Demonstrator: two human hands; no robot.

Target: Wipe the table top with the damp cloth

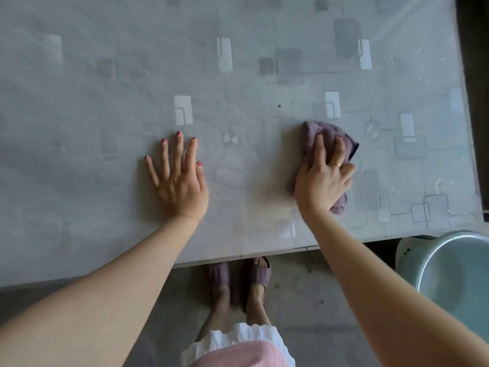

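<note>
The table top (105,107) is grey, covered by a sheet printed with pale and dark squares. A bunched mauve damp cloth (312,132) lies on it right of centre, near the front edge. My right hand (321,178) presses down on the cloth, fingers curled over it, a gold ring on one finger. My left hand (178,178) rests flat on the table to the left of the cloth, fingers spread, holding nothing.
A round metal basin (455,268) stands on the floor beyond the table's front right corner. The table's right edge (471,128) borders a dark gap. My feet in mauve slippers (238,276) stand under the front edge on a concrete floor.
</note>
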